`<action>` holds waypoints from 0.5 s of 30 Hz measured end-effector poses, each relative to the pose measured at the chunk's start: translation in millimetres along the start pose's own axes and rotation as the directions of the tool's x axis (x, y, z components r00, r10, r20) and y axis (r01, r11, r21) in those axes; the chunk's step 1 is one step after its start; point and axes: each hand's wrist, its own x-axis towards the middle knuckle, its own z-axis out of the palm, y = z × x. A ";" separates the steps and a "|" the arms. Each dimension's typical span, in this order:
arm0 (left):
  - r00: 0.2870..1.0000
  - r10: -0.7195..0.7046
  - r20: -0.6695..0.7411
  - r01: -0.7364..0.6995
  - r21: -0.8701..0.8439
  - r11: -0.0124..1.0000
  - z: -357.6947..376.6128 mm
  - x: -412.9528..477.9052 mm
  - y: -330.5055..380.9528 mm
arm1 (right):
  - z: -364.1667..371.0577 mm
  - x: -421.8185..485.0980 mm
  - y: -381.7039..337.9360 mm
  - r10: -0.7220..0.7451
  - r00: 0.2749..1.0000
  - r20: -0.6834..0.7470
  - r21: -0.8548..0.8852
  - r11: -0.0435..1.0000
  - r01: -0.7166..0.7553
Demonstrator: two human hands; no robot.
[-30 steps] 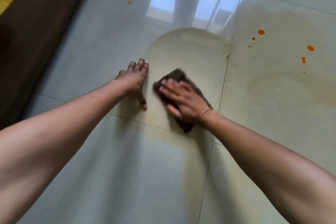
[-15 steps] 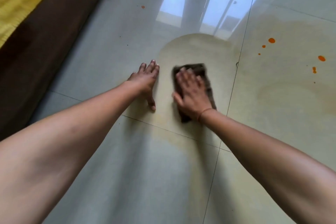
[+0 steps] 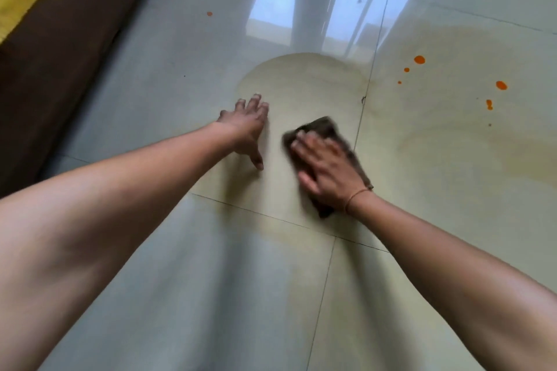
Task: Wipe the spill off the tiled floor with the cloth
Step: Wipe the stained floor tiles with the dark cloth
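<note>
Right hand (image 3: pixel 328 172) presses the dark cloth (image 3: pixel 322 126) onto the tiled floor (image 3: pixel 211 295), fingers extended. Left hand (image 3: pixel 247 126) rests flat at the cloth's 9 o'clock, holding nothing. Remaining, by estimate most of the task: yellowish film (image 3: pixel 307 81) surrounding the cloth; orange drops (image 3: pixel 419 59) at 2 o'clock.

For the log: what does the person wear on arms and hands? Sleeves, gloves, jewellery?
Left arm and right arm are bare: no sleeves, no gloves. The right wrist carries a thin tan cord bracelet. The left hand shows no ring; the right hand is too blurred to tell.
</note>
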 end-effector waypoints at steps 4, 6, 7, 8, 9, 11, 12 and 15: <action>0.995 0.073 0.061 -0.071 -0.045 0.996 -1.4 14.0 41.5 | -11.9 15.4 28.2 0.658 0.751 -0.047 0.132 0.750 -0.649; 0.992 0.100 0.079 -0.100 -0.002 0.995 -8.3 26.3 58.5 | -10.7 -2.8 23.6 0.362 0.931 -0.046 0.066 0.931 -0.359; 0.990 0.111 0.084 -0.113 0.011 0.994 -12.2 31.5 64.0 | -7.3 -16.7 27.8 0.174 0.984 -0.022 0.021 0.985 -0.174; 0.990 0.118 0.081 -0.118 0.005 0.993 -16.9 36.0 69.7 | -8.4 -24.6 40.5 0.084 0.996 -0.020 0.007 0.996 -0.084; 0.990 0.119 0.077 -0.119 -0.011 0.993 -21.6 40.4 75.6 | -9.7 -26.1 55.3 0.132 0.990 -0.045 0.006 0.991 -0.132; 0.989 0.124 0.087 -0.122 -0.026 0.992 -31.9 51.5 89.2 | -16.5 -22.2 83.4 0.560 0.823 -0.094 0.143 0.826 -0.545; 0.987 0.120 0.105 -0.118 -0.021 0.993 -37.6 59.0 98.0 | -19.7 -20.4 92.4 0.711 0.700 -0.074 0.184 0.699 -0.691; 0.983 0.078 0.165 -0.079 0.003 0.997 -43.4 78.2 107.8 | -20.7 -29.6 84.5 0.449 0.888 -0.096 0.092 0.893 -0.441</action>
